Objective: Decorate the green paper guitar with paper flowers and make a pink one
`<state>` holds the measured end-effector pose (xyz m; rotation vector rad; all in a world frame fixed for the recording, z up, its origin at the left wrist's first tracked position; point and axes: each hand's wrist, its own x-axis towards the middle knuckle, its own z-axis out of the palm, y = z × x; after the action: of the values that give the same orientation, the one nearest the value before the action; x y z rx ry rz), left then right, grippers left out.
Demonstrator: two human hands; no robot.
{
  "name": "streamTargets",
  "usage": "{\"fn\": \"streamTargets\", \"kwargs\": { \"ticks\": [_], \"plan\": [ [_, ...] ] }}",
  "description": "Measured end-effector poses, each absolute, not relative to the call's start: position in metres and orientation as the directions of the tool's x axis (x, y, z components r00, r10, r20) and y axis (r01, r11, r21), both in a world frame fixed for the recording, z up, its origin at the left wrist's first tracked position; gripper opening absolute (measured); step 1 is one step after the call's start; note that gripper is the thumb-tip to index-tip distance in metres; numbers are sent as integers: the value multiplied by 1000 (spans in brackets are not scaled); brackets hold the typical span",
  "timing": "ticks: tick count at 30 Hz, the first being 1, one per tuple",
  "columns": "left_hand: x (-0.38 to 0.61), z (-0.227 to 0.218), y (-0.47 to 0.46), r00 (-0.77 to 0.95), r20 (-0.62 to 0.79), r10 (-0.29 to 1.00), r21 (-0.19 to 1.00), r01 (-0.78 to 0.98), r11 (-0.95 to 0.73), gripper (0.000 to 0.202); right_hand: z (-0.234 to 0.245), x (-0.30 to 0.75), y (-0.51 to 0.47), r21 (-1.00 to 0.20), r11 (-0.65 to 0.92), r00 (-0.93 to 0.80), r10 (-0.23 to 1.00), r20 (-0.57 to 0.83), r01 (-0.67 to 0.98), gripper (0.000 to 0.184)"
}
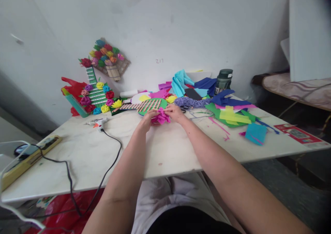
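Both of my arms reach out over the white table. My left hand and my right hand are closed on a crumpled pink paper flower between them, just above the tabletop. Right behind the flower lies a woven strip piece on a green disc. The fingertips are partly hidden by the pink paper.
A glue gun with a black cord lies to the left. Paper flower crafts lean on the wall. Coloured paper sheets, purple cord and a dark jar crowd the right. An extension block sits at the left edge.
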<state>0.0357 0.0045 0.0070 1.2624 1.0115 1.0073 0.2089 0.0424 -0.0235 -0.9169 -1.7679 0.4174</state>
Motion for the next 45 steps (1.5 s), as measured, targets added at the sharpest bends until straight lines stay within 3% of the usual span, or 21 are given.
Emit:
{"fn": "streamTargets", "kwargs": {
  "ticks": [13, 23, 36, 45],
  "plan": [
    [34, 2, 6, 194, 132, 972, 991, -60, -122, 32, -20, 196, 33, -626, 607, -122, 759, 640, 489, 16],
    [33, -1, 8, 159, 95, 983, 991, -113, -78, 35, -25, 189, 32, -624, 640, -121, 735, 667, 449, 16],
    [32, -2, 9, 218, 84, 972, 984, -174, -46, 32, -18, 185, 17, -553, 600, -82, 717, 692, 578, 18],
    [33, 1, 6, 200, 60, 978, 971, -240, -10, 28, -17, 184, 16, -570, 599, -59, 716, 695, 562, 18]
  ]
}}
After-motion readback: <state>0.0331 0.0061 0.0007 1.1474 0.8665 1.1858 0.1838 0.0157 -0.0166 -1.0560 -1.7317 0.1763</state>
